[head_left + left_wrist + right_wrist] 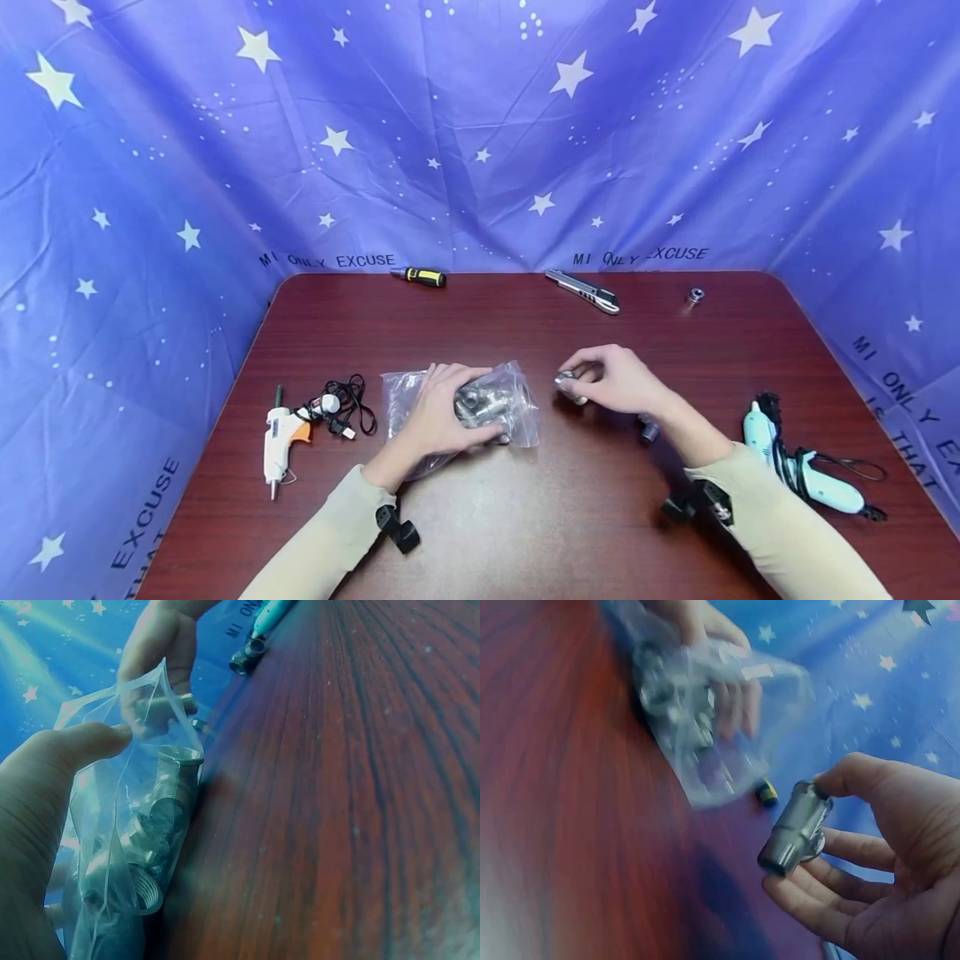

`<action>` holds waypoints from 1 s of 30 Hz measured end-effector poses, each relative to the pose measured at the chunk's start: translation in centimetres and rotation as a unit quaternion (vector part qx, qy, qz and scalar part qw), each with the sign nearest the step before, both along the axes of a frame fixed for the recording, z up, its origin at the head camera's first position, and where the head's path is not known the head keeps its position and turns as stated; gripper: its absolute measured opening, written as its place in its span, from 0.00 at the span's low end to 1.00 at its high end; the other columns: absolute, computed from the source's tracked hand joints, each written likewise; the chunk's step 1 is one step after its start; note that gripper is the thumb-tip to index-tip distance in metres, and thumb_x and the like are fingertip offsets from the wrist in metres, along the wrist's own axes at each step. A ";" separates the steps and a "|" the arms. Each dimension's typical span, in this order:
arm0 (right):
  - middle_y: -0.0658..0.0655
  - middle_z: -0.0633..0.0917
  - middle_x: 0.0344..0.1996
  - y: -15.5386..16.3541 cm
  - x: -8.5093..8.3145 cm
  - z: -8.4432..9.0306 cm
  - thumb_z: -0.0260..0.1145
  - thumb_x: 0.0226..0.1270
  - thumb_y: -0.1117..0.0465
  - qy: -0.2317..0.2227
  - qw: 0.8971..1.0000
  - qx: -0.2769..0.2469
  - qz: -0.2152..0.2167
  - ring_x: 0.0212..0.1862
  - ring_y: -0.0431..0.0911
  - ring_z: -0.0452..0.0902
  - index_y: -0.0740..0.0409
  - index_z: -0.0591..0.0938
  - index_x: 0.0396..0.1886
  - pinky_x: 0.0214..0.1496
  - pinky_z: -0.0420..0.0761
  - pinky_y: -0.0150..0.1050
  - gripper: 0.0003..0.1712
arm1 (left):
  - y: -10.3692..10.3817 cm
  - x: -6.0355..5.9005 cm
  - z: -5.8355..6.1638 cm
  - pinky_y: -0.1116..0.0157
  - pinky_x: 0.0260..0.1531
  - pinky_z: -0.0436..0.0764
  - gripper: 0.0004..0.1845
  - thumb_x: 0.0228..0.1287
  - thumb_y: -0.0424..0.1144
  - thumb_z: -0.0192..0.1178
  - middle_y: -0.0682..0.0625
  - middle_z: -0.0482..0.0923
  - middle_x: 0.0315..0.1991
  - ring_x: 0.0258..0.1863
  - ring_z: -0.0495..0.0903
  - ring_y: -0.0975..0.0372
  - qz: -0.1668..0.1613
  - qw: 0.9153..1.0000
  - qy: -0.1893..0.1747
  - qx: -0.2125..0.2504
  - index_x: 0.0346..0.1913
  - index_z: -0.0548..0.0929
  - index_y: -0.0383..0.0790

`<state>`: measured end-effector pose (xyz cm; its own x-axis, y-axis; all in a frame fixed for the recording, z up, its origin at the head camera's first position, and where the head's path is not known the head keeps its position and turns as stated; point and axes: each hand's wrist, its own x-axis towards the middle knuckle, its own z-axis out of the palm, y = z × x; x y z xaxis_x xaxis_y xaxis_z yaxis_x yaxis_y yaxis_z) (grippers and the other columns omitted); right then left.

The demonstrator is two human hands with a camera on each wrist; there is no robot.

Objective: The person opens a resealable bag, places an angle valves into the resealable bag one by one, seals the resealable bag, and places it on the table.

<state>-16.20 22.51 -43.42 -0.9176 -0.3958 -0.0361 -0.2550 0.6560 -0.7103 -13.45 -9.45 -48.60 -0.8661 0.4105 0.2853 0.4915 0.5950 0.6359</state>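
My left hand (438, 417) grips a clear plastic bag (527, 417) of metal pipe fittings (169, 799), thumb on the near side and fingers across the far side. One fitting in the bag shows an internal thread in the left wrist view. Just right of the bag's mouth, my right hand (622, 382) pinches a metal tee-shaped pipe fitting (795, 831) between thumb and fingers. Another dark metal fitting (648, 428) lies on the table beside my right wrist, partly covered by it in the head view.
A white glue gun (277, 442) with its black cord lies left, a light-blue glue gun (832, 492) right. Along the back are a yellow-black screwdriver (424, 277), a utility knife (583, 292) and a small metal fitting (695, 296). Star-patterned cloth (480, 108) surrounds the table.
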 end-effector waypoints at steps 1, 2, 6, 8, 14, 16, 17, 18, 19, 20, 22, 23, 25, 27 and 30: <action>0.46 0.91 0.29 -0.8 0.0 -0.1 0.76 0.68 0.55 -0.008 1.000 -0.011 0.003 0.31 0.36 0.88 0.50 0.92 0.43 0.40 0.83 0.29 0.08 | 0.0 0.0 0.0 0.30 0.80 0.55 0.46 0.43 0.59 0.82 0.51 0.85 0.57 0.63 0.79 0.52 0.000 1.000 0.000 -0.001 0.69 0.82 0.51; 0.46 0.91 0.29 -1.6 0.0 -0.2 0.76 0.69 0.55 -0.015 1.000 -0.021 0.006 0.32 0.36 0.88 0.51 0.92 0.43 0.40 0.84 0.29 0.08 | 0.0 0.0 0.0 0.30 0.80 0.55 0.46 0.43 0.59 0.83 0.51 0.85 0.58 0.63 0.79 0.52 -0.001 1.000 0.000 -0.002 0.69 0.82 0.51; 0.49 0.91 0.30 -4.2 0.0 -0.6 0.75 0.70 0.54 -0.024 0.998 -0.049 0.011 0.31 0.37 0.87 0.53 0.92 0.42 0.39 0.85 0.29 0.08 | 0.0 0.0 0.0 0.30 0.80 0.55 0.46 0.43 0.59 0.83 0.51 0.85 0.58 0.63 0.79 0.53 -0.002 1.000 -0.003 -0.005 0.69 0.81 0.51; 0.50 0.92 0.30 -5.2 0.0 -0.7 0.75 0.70 0.55 -0.020 0.998 -0.057 0.011 0.31 0.37 0.86 0.55 0.92 0.42 0.37 0.85 0.30 0.09 | 0.1 0.0 0.1 0.30 0.80 0.55 0.47 0.43 0.59 0.83 0.51 0.85 0.57 0.63 0.79 0.53 -0.003 1.000 -0.004 -0.005 0.70 0.81 0.50; 0.52 0.91 0.28 -7.1 0.2 -1.2 0.75 0.69 0.57 -0.010 0.998 -0.061 -0.001 0.27 0.36 0.84 0.59 0.92 0.40 0.31 0.83 0.29 0.09 | 0.2 0.0 0.0 0.31 0.80 0.56 0.47 0.43 0.59 0.83 0.51 0.84 0.56 0.63 0.79 0.53 -0.003 1.000 -0.005 0.001 0.70 0.81 0.50; 0.53 0.92 0.29 -7.4 0.3 -1.2 0.73 0.70 0.59 -0.017 0.997 -0.071 0.000 0.28 0.35 0.84 0.61 0.92 0.40 0.32 0.83 0.28 0.09 | 0.1 0.0 0.0 0.31 0.80 0.57 0.47 0.43 0.59 0.83 0.51 0.84 0.56 0.63 0.79 0.53 -0.001 1.000 -0.004 0.001 0.69 0.81 0.50; 0.53 0.92 0.30 -7.5 0.4 -1.2 0.72 0.71 0.60 -0.025 0.996 -0.080 0.003 0.29 0.35 0.84 0.61 0.91 0.41 0.33 0.83 0.28 0.08 | 0.1 0.0 0.0 0.31 0.80 0.57 0.47 0.43 0.59 0.83 0.51 0.84 0.56 0.63 0.79 0.53 -0.001 1.000 -0.002 0.000 0.69 0.81 0.50; 0.55 0.93 0.31 -7.6 0.5 -1.2 0.70 0.72 0.62 -0.031 0.996 -0.088 0.008 0.30 0.35 0.84 0.62 0.91 0.41 0.33 0.83 0.28 0.08 | 0.1 0.0 0.0 0.31 0.80 0.57 0.47 0.43 0.59 0.83 0.51 0.85 0.56 0.63 0.79 0.53 0.000 1.000 -0.001 0.000 0.69 0.81 0.50; 0.55 0.93 0.31 -7.6 0.6 -1.2 0.69 0.72 0.63 -0.033 0.995 -0.093 0.014 0.31 0.34 0.85 0.62 0.91 0.42 0.34 0.83 0.28 0.08 | 0.1 0.0 0.0 0.31 0.79 0.57 0.47 0.43 0.59 0.83 0.51 0.85 0.56 0.63 0.79 0.53 0.001 1.000 0.002 -0.003 0.69 0.81 0.50; 0.55 0.93 0.32 -7.5 0.6 -1.2 0.69 0.72 0.64 -0.037 0.994 -0.097 0.019 0.32 0.35 0.85 0.62 0.91 0.42 0.35 0.83 0.28 0.07 | 0.1 0.0 0.0 0.31 0.79 0.57 0.47 0.43 0.59 0.83 0.51 0.85 0.57 0.63 0.79 0.53 0.001 1.000 0.003 -0.005 0.70 0.81 0.50; 0.56 0.93 0.32 -7.2 0.7 -1.1 0.68 0.72 0.66 -0.043 0.994 -0.099 0.029 0.32 0.36 0.87 0.62 0.91 0.42 0.34 0.84 0.28 0.07 | 0.1 -0.1 0.0 0.31 0.79 0.58 0.47 0.42 0.60 0.83 0.51 0.85 0.57 0.62 0.79 0.53 0.001 1.000 0.006 -0.008 0.69 0.81 0.50; 0.56 0.93 0.31 -7.0 0.7 -1.1 0.68 0.72 0.67 -0.043 0.994 -0.097 0.032 0.32 0.37 0.87 0.62 0.91 0.42 0.34 0.85 0.29 0.06 | 0.1 -0.1 0.0 0.31 0.79 0.58 0.47 0.42 0.60 0.83 0.51 0.85 0.57 0.62 0.79 0.53 0.001 1.000 0.006 -0.010 0.69 0.81 0.50; 0.56 0.93 0.31 -6.3 0.7 -1.0 0.69 0.71 0.67 -0.038 0.995 -0.086 0.035 0.31 0.41 0.89 0.61 0.90 0.42 0.34 0.87 0.31 0.06 | 0.1 -0.1 0.0 0.31 0.79 0.58 0.47 0.42 0.60 0.83 0.51 0.85 0.57 0.62 0.79 0.53 0.001 1.000 0.004 -0.013 0.69 0.81 0.50; 0.55 0.93 0.30 -5.4 0.6 -0.9 0.69 0.72 0.67 -0.034 0.996 -0.074 0.030 0.31 0.44 0.90 0.61 0.90 0.42 0.34 0.88 0.32 0.06 | 0.1 0.0 -0.1 0.31 0.79 0.58 0.47 0.42 0.61 0.83 0.52 0.85 0.57 0.62 0.79 0.53 0.001 1.000 0.003 -0.013 0.69 0.81 0.51; 0.53 0.93 0.30 -3.7 0.5 -0.4 0.69 0.72 0.66 -0.012 0.999 -0.049 0.015 0.30 0.46 0.91 0.60 0.91 0.43 0.36 0.89 0.33 0.06 | 0.0 0.0 -0.1 0.31 0.79 0.57 0.47 0.42 0.60 0.83 0.52 0.85 0.58 0.63 0.79 0.53 0.001 1.000 0.005 -0.012 0.69 0.82 0.51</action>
<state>-15.74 18.76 -43.87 -0.9045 -0.4260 -0.0179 -0.2553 0.5748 -0.7775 -13.47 -9.41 -48.66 -0.8639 0.4161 0.2837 0.4967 0.6114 0.6160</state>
